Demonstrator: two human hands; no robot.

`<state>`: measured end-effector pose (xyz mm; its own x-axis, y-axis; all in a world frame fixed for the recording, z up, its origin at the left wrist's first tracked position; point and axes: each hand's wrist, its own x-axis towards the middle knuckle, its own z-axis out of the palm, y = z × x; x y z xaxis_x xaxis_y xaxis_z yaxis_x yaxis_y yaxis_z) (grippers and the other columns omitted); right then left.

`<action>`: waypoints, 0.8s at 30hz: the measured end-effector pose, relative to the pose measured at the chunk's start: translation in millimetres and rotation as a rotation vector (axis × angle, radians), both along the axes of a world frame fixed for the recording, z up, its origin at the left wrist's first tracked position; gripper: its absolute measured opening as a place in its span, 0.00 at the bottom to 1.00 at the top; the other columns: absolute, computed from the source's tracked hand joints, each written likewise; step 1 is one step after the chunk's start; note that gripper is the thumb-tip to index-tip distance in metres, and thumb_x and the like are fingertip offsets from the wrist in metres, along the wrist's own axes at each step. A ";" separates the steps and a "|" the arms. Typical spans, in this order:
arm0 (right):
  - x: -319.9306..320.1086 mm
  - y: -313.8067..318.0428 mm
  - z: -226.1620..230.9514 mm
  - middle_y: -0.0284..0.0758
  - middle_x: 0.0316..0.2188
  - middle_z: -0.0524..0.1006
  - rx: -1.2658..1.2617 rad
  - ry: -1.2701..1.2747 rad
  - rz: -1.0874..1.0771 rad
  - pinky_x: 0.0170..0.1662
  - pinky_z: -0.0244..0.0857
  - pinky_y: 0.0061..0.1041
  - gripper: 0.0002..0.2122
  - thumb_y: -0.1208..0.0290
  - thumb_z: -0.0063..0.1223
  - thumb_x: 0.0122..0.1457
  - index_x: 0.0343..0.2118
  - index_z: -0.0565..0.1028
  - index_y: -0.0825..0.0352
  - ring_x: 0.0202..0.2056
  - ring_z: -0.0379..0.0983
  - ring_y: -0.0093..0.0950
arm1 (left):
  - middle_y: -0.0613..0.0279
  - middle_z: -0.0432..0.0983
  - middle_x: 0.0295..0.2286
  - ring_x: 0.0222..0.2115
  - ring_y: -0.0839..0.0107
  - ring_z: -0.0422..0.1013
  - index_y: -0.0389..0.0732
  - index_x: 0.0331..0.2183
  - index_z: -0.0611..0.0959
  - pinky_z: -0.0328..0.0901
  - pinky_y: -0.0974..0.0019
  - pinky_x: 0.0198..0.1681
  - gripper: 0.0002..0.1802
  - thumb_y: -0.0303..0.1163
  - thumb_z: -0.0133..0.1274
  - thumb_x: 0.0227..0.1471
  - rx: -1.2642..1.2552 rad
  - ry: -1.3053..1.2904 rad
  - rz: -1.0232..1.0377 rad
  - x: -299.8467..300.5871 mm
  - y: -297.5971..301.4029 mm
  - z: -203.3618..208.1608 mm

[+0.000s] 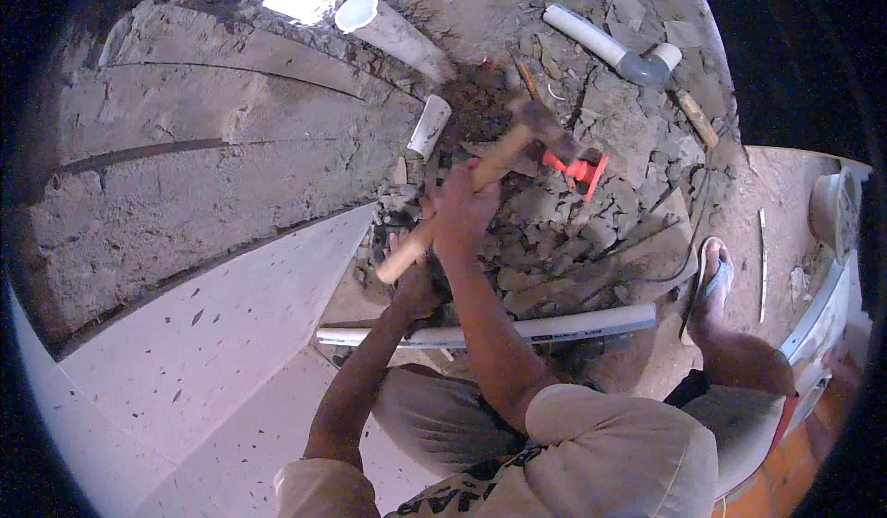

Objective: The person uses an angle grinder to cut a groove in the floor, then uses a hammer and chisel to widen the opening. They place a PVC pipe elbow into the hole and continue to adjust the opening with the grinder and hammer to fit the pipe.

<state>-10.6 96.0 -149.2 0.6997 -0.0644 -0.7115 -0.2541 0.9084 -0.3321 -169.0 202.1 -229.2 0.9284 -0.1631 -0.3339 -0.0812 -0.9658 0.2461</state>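
My right hand (pixel 465 208) is wrapped round the wooden handle of a hammer (pixel 504 158), whose blurred head is over the rubble. The handle's butt end points toward me, passing above my left hand (pixel 416 287). My left hand is low among broken pieces, partly hidden by the handle, with some fingers showing; I cannot make out what it holds, if anything. Beyond the hammer head, an orange-red spool-shaped piece (pixel 579 170) lies on the rubble (pixel 564 231). A short white pipe piece (pixel 429 126) leans left of my right hand.
A wide upright pipe (pixel 397 36) stands by the rough wall (pixel 212 111). A white pipe with a grey elbow (pixel 642 67) lies far right. Another pipe (pixel 573 322) crosses before my knees. A foot in a flip-flop (pixel 713 278), a bucket (pixel 834 211) and another person's hand (pixel 841 370) are at right.
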 end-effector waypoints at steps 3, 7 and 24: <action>20.5 30.2 -31.4 0.29 0.22 0.69 -0.586 -0.050 -0.069 0.13 0.62 0.26 0.12 0.72 0.55 0.57 0.44 0.68 0.57 0.14 0.66 0.23 | 0.41 0.36 0.66 0.65 0.34 0.30 0.40 0.66 0.45 0.25 0.30 0.63 0.51 0.54 0.50 0.53 -0.008 0.010 0.007 -4.6 3.2 -11.0; 14.5 52.4 -57.3 0.28 0.20 0.66 -0.445 -0.224 0.295 0.13 0.61 0.26 0.11 0.72 0.54 0.58 0.41 0.67 0.59 0.13 0.63 0.22 | 0.42 0.35 0.66 0.66 0.34 0.29 0.39 0.66 0.44 0.23 0.30 0.63 0.50 0.53 0.49 0.55 0.018 0.031 -0.021 6.6 0.9 -3.7; 41.4 -15.6 20.6 0.28 0.21 0.66 -0.189 -0.090 0.331 0.12 0.60 0.24 0.14 0.73 0.55 0.57 0.43 0.64 0.60 0.14 0.62 0.19 | 0.42 0.48 0.64 0.66 0.41 0.39 0.33 0.65 0.47 0.27 0.30 0.64 0.47 0.48 0.49 0.57 -0.496 0.230 0.030 16.1 -7.5 6.3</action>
